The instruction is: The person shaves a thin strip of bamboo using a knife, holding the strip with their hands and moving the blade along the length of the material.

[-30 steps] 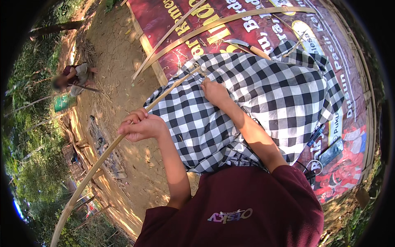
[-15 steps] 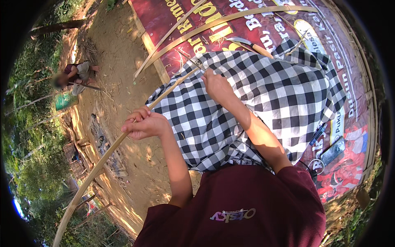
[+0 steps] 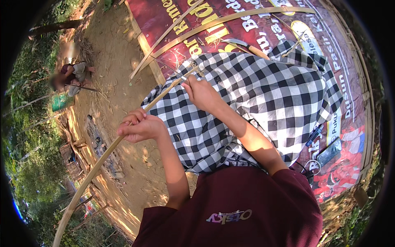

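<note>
My left hand (image 3: 142, 125) is closed round a long, pale bamboo strip (image 3: 95, 168). The strip slants from the lower left up across my lap. Near its upper end my right hand (image 3: 200, 92) grips a knife, whose handle is mostly hidden in my fingers. The thin knife blade (image 3: 170, 68) points up and left, crossing the strip close to its tip. Whether the edge is biting into the bamboo I cannot tell. A black-and-white checked cloth (image 3: 247, 94) covers my legs under both hands.
A curved knife with a wooden handle (image 3: 258, 52) and other bamboo strips (image 3: 230, 19) lie on a printed red banner (image 3: 164, 16) beyond the cloth. A phone (image 3: 329, 152) lies at the right. On the dirt ground (image 3: 119, 53) at the left sits another person (image 3: 76, 74).
My right hand and the knife have moved left and slightly down along the strip, toward my left hand. My left hand keeps its grip, shifting slightly left.
</note>
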`<state>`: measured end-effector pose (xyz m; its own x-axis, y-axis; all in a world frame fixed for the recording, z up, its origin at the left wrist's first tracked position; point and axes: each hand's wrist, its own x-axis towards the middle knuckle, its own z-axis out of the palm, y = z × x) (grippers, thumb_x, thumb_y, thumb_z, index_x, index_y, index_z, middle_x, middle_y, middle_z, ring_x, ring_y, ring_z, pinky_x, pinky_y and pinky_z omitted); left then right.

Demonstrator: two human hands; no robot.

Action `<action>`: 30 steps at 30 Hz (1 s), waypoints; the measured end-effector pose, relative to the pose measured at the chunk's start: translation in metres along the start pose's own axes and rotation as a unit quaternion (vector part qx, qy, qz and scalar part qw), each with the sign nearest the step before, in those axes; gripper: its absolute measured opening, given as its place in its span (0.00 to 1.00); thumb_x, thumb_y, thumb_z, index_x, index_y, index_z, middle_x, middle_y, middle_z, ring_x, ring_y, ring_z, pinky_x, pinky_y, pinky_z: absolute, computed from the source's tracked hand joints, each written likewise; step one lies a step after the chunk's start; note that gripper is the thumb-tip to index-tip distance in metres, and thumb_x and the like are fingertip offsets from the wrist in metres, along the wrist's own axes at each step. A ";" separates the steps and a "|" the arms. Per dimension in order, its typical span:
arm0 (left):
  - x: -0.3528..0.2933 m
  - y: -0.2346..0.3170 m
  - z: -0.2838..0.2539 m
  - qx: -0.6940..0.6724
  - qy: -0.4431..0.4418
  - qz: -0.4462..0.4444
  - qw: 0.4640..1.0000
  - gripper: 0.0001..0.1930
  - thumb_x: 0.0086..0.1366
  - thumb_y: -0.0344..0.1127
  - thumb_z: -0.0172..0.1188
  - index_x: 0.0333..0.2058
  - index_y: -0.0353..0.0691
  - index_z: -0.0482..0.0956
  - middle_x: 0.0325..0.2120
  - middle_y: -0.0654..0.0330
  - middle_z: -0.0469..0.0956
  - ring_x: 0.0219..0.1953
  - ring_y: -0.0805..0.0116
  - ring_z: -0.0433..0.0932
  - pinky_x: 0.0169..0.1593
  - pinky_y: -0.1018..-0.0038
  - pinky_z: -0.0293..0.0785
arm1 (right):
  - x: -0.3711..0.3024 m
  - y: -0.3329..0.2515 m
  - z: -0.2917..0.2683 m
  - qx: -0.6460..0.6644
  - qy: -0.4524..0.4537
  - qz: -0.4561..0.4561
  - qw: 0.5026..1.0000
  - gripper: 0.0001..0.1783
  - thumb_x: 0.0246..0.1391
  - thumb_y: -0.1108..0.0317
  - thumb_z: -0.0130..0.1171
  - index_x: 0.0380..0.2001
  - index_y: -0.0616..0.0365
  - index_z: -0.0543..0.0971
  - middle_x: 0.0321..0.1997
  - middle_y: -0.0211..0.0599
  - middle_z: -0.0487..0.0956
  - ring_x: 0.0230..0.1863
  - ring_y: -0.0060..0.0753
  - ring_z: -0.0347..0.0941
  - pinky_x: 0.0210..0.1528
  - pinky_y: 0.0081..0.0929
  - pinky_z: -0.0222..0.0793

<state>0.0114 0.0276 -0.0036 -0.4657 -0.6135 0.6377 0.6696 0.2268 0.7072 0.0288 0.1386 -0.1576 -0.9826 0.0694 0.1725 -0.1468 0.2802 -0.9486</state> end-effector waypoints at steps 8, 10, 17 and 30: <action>0.004 0.004 -0.002 -0.013 0.006 -0.006 1.000 0.26 0.70 0.55 0.42 0.18 0.47 0.50 0.11 0.70 0.48 0.11 0.79 0.48 0.14 0.82 0.45 | 0.008 0.026 -0.025 -0.078 0.000 0.144 0.987 0.16 0.60 0.61 0.48 0.35 0.68 0.71 0.28 0.60 0.78 0.31 0.64 0.75 0.36 0.50 0.72; 0.003 0.004 -0.003 -0.016 0.015 -0.013 1.000 0.25 0.70 0.54 0.42 0.18 0.47 0.50 0.11 0.70 0.48 0.11 0.79 0.48 0.14 0.82 0.44 | 0.011 0.019 -0.024 -0.018 -0.003 0.064 0.998 0.16 0.61 0.61 0.47 0.34 0.68 0.70 0.26 0.61 0.77 0.31 0.64 0.74 0.35 0.52 0.70; 0.006 0.002 -0.007 -0.015 0.001 -0.015 1.000 0.25 0.70 0.55 0.41 0.18 0.47 0.51 0.11 0.69 0.50 0.11 0.79 0.49 0.15 0.81 0.46 | 0.002 -0.006 -0.019 0.035 0.013 0.160 0.986 0.14 0.57 0.64 0.53 0.31 0.66 0.68 0.21 0.53 0.74 0.26 0.60 0.73 0.29 0.47 0.66; 0.105 0.066 -0.042 -0.133 -0.035 -0.090 0.986 0.26 0.67 0.63 0.38 0.22 0.47 0.62 0.09 0.67 0.55 0.08 0.76 0.51 0.12 0.80 0.49 | 0.013 -0.018 -0.075 0.030 0.125 0.065 0.990 0.20 0.58 0.65 0.55 0.19 0.64 0.62 0.12 0.38 0.60 0.16 0.28 0.52 0.21 0.32 0.56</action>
<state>0.0313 -0.0529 0.0974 -0.6234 -0.5706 0.5347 0.6964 -0.0941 0.7115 0.0275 0.2057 -0.1183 -0.9354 0.3385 0.1019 -0.0358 0.1961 -0.9799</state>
